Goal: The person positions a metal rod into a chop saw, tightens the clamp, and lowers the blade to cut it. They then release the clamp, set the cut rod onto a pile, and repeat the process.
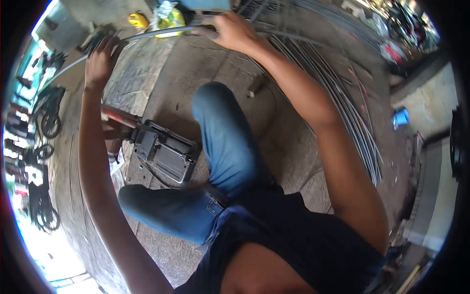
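A long thin grey metal rod (157, 33) runs across the top of the head view, held up above the floor. My left hand (100, 62) is closed around it at the upper left. Further right, my right hand (231, 32) also grips the rod, with the fingers curled over it. Below my left forearm, a grey metal machine base with a clamp (166, 151), which looks like a cut-off saw, stands on the floor beside my knees. Its far-left part is partly hidden by the forearm.
A bundle of long metal rods (338, 93) lies on the floor at the right. A small dark block (255, 86) lies before my knee. At the back are a yellow object (138, 21) and a yellow-green bag (169, 22). A blue cup (400, 118) sits by the right wall.
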Tool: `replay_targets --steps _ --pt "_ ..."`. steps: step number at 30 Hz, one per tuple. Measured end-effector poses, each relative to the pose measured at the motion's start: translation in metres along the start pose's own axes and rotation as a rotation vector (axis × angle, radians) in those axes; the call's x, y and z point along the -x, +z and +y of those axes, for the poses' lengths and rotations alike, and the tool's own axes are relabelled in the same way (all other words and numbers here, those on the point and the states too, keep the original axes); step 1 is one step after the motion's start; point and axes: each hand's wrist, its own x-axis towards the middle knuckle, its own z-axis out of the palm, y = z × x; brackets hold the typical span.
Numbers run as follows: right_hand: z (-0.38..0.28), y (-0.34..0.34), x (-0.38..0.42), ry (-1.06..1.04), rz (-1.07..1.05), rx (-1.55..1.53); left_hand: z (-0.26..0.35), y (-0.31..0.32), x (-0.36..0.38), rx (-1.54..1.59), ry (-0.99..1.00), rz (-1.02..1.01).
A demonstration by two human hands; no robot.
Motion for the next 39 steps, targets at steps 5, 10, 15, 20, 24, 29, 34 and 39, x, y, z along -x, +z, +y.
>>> replay_targets --steps 5,10,15,20,24,29,34,39 --pt "0.038 -0.061 0.146 0.342 0.093 0.058 0.105 0.086 -0.070 0.245 0.211 0.081" --pt "0.053 -0.113 0.298 0.635 0.083 0.242 0.265 0.129 -0.120 0.426 0.339 -0.117" --pt "0.043 -0.152 0.443 1.079 0.077 0.274 0.370 0.139 -0.132 0.623 0.490 -0.129" --pt "0.066 -0.162 0.557 1.174 0.153 0.366 0.368 0.136 -0.136 0.614 0.498 -0.196" --pt "0.123 -0.172 0.574 1.261 0.042 0.557 0.341 0.146 -0.133 0.549 0.363 -0.370" --pt "0.257 -0.126 0.572 1.274 0.080 0.564 0.312 0.162 -0.122 0.515 0.232 -0.445" --pt "0.237 -0.045 0.399 1.150 0.075 0.183 0.261 0.161 -0.102 0.536 0.152 -0.413" --pt "0.194 0.031 0.282 0.770 0.111 -0.092 0.186 0.132 -0.080 0.481 0.050 -0.364"
